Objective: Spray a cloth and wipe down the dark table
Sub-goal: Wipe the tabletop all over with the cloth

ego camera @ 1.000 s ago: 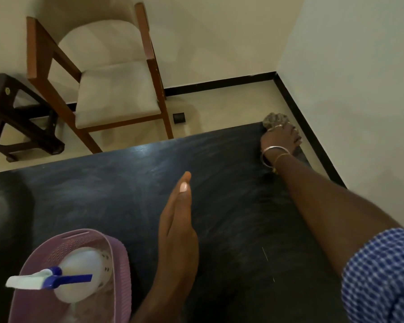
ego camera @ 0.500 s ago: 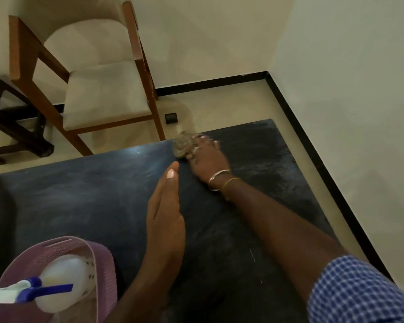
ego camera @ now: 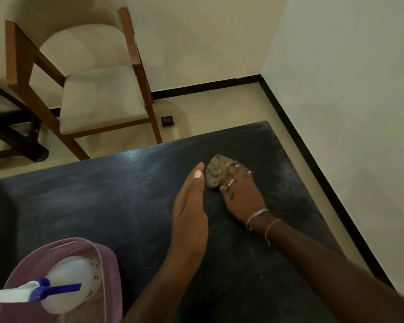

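The dark table [ego camera: 103, 206] fills the lower half of the view, with faint wipe streaks on its top. My right hand [ego camera: 241, 194] grips a crumpled grey-brown cloth [ego camera: 216, 171] and presses it on the table, a little in from the far edge. My left hand [ego camera: 189, 208] stands on its edge on the table, fingers straight, its fingertip right beside the cloth. A white spray bottle [ego camera: 68, 285] with a blue trigger lies in a purple basket [ego camera: 110, 264] at the near left.
Behind the table stands a wooden chair [ego camera: 98, 99] with a cream seat, and a dark stool [ego camera: 12, 134] at the far left. A wall [ego camera: 348, 89] runs close along the table's right side. A small black square [ego camera: 167, 120] sits on the floor.
My right hand swept the cloth from the far right corner leftward along the far edge, then drew it nearer, beside my left fingertip. My left hand stayed put.
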